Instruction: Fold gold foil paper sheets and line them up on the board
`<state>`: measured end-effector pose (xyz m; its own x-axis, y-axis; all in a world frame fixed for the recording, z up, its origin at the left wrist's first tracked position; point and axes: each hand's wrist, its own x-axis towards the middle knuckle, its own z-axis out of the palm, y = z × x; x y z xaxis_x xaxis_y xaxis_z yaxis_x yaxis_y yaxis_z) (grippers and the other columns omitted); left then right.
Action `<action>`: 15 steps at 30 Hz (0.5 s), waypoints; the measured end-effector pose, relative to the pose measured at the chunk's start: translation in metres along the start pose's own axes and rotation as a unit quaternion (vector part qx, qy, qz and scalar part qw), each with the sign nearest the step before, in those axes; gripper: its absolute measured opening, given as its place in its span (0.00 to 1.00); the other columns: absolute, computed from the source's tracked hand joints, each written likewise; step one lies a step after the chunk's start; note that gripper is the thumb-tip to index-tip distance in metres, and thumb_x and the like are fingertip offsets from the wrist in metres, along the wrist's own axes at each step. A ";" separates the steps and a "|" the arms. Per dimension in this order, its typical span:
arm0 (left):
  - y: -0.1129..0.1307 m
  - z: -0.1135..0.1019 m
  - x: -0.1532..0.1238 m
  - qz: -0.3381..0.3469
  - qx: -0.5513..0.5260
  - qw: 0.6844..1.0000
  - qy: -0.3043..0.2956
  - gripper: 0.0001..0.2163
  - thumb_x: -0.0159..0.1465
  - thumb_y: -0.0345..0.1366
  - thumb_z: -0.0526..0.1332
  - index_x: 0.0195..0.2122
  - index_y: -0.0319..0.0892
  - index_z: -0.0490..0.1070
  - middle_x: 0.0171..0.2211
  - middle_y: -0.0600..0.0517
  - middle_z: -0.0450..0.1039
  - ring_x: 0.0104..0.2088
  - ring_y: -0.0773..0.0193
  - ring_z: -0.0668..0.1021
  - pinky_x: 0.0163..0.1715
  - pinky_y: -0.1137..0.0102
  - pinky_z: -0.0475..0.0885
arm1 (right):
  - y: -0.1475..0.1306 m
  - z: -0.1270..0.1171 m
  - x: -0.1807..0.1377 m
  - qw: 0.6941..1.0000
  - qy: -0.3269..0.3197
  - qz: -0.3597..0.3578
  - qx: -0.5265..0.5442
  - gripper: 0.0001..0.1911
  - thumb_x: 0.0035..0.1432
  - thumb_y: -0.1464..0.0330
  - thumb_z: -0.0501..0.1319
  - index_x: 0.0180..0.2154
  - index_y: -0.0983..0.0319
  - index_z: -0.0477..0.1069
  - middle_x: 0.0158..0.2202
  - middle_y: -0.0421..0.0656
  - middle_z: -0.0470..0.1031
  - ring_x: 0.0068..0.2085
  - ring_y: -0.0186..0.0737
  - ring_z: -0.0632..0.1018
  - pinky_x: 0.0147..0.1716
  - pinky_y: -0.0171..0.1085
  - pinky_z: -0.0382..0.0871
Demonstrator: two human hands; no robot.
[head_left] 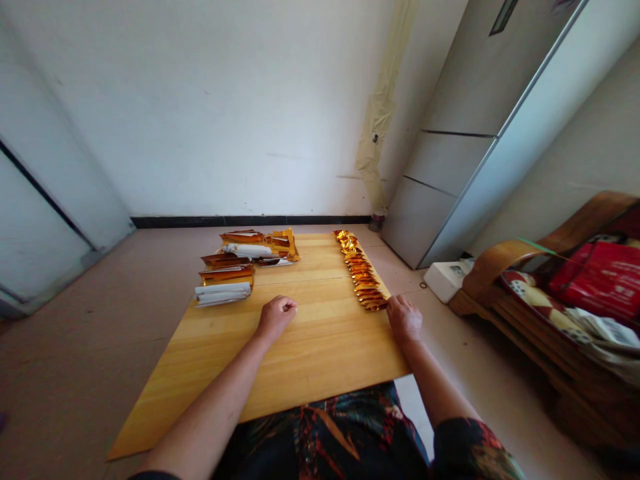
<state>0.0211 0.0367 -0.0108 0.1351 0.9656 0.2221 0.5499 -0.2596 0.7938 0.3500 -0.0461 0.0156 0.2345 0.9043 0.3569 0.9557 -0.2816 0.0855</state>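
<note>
My left hand (277, 316) is closed over the middle of the wooden board (280, 373), thumb and fingers curled together, with nothing visible in them. At the board's right edge my right hand (405, 319) is closed, its fingertips on the nearest piece of folded gold foil paper (375, 305). That piece ends a long row of folded gold foil papers (363, 267), packed one behind another and running away from me. Stacks of gold and white paper sheets (225, 293) lie at the board's far left, beyond my left hand.
A white wall (240, 120) rises behind the board. To the right stand a grey refrigerator (445, 160) and a white box (447, 277). A wooden bench (480, 283) at the far right carries a red bag (600, 277) and cushions. Pinkish floor tiles (100, 320) surround the board.
</note>
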 end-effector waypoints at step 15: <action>0.000 0.000 0.000 0.002 0.004 1.000 0.000 0.05 0.51 0.32 0.58 0.26 0.41 0.74 0.28 0.53 0.75 0.29 0.65 0.76 0.32 0.73 0.69 | -0.004 -0.002 -0.014 0.999 0.000 -0.034 0.005 0.08 0.60 0.68 0.56 0.41 0.59 0.69 0.36 0.42 0.74 0.33 0.37 0.72 0.31 0.35 0.53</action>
<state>0.0210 0.0364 -0.0112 0.1385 0.9643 0.2255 0.5564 -0.2641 0.7878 0.3421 -0.0584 0.0121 0.1689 0.9212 0.3504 0.9711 -0.2164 0.1007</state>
